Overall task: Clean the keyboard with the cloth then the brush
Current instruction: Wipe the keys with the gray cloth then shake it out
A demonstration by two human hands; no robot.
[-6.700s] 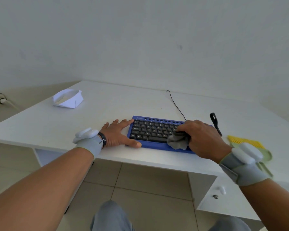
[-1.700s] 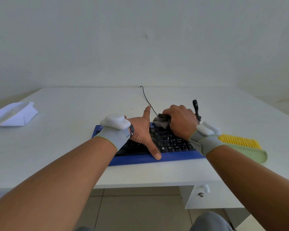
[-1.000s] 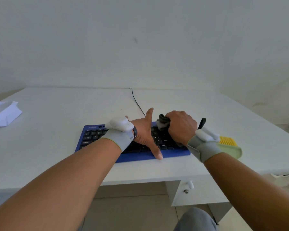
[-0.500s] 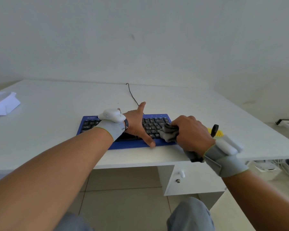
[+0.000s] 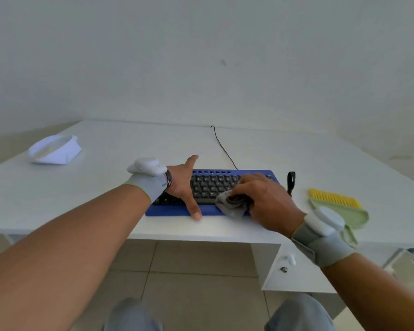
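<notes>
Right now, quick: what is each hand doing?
Left hand: open, spread flat on the keyboard, holding nothing.
Right hand: closed on the grey cloth, pressed to the keyboard's front edge.

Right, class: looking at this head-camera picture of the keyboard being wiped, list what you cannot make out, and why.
1. Head view: the keyboard's left keys, hidden by the left hand.
2. Its right keys, hidden by the right hand and cloth.
3. The key letters, too small.
4. The brush's handle, hidden by the right wrist strap.
5. The black strap's lower end, behind the right hand.
</notes>
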